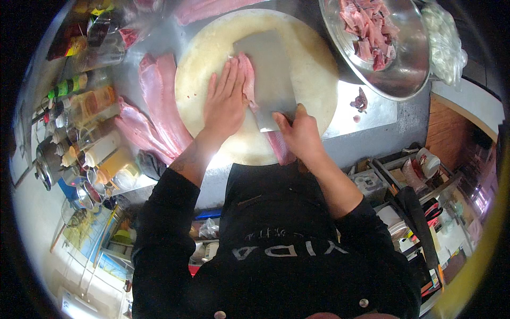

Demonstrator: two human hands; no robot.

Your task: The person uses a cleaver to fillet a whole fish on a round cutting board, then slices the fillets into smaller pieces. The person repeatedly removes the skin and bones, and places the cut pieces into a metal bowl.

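Observation:
On a round cutting board [318,52] lies a strip of pink raw fish [248,73], its near end [280,145] showing past the blade at the board's front. My left hand [227,93] rests flat beside the strip, fingers pointing away from me and touching its left edge. My right hand [299,131] grips a wide cleaver [275,75], whose broad blade lies over the board and covers part of the strip. The cleaver's handle is hidden in my fist. Left of the board lie long pink fish fillets [161,91], partly behind my left forearm.
A steel bowl [414,52] of fish pieces [372,28] stands at the far right beside a filled plastic bag [442,48]. A dark scrap [359,100] lies below the bowl. Squeeze bottles [101,153] crowd the left side. Another fillet [211,8] lies behind the board.

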